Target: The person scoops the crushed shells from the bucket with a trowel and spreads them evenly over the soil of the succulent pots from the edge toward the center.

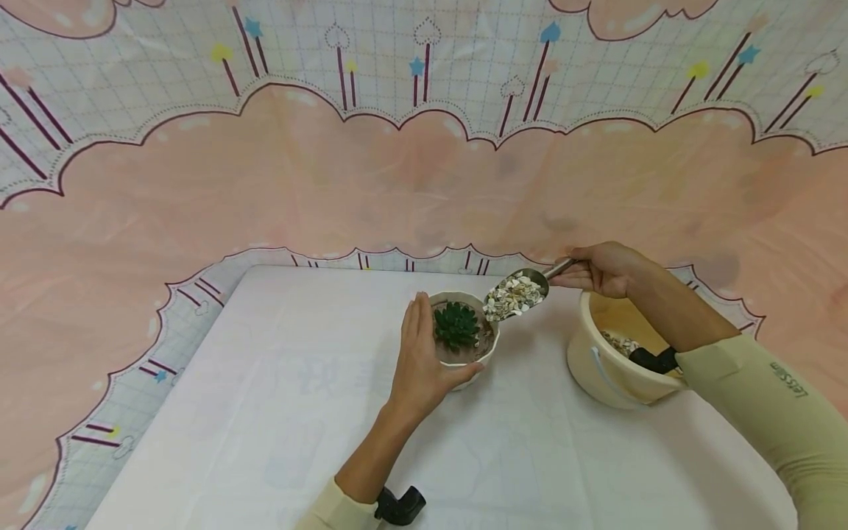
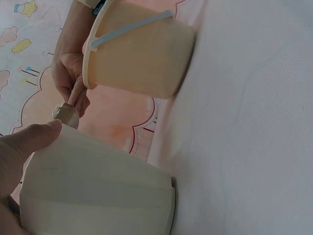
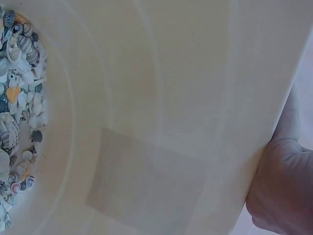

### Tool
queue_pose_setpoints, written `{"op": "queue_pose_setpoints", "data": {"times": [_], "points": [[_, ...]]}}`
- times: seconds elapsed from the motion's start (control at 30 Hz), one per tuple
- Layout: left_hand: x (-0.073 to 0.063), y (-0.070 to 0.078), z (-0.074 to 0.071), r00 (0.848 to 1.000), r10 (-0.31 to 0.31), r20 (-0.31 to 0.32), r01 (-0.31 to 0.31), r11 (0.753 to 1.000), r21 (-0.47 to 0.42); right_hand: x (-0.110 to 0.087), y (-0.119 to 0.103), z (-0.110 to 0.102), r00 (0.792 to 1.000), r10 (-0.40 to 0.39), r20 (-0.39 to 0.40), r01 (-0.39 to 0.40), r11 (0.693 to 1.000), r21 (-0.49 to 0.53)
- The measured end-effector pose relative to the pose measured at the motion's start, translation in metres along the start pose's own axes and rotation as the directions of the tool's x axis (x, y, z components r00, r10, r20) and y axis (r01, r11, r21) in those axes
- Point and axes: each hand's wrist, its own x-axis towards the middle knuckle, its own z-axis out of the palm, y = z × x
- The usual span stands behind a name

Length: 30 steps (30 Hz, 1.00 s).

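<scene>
A green succulent (image 1: 456,325) stands in a white faceted plant pot (image 2: 98,181) on the table. My left hand (image 1: 420,361) holds the pot, fingers along its left side and thumb at the near rim. My right hand (image 1: 606,269) grips the handle of a metal scoop (image 1: 562,267). Small shells (image 1: 515,296) are heaped in the scoop, whose tip is at the pot's right rim. Inside the pot, greyish material surrounds the plant, with a few light bits at its right. In the left wrist view the pot hides most of the scoop.
To the right stands a cream bucket (image 1: 599,372) with a pale handle (image 2: 132,29), under my right forearm. More shells (image 3: 22,98) lie in its bottom. A white cover (image 1: 265,412) lies over the table, and a patterned pink cloth (image 1: 371,184) hangs behind.
</scene>
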Motion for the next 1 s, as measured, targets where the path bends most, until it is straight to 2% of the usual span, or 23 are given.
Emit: {"op": "queue_pose_setpoints", "data": {"times": [0.23, 0.47, 1.0], "points": [[0.0002, -0.0002, -0.0005, 1.0, -0.003, 0.002, 0.003, 1.0, -0.002, 0.0027, 0.0006, 0.0003, 1.0, 0.008, 0.013, -0.008, 1.0, -0.005], [0.0, 0.0001, -0.0003, 0.999, -0.034, 0.024, 0.034, 0.999, -0.011, 0.0038, 0.002, -0.0003, 1.0, 0.01, 0.015, -0.01, 1.0, -0.008], [0.0001, 0.0013, -0.0042, 0.999, -0.038, 0.038, 0.039, 0.999, -0.016, 0.0017, 0.0009, 0.0027, 1.0, 0.001, 0.013, 0.0, 0.999, -0.049]]}}
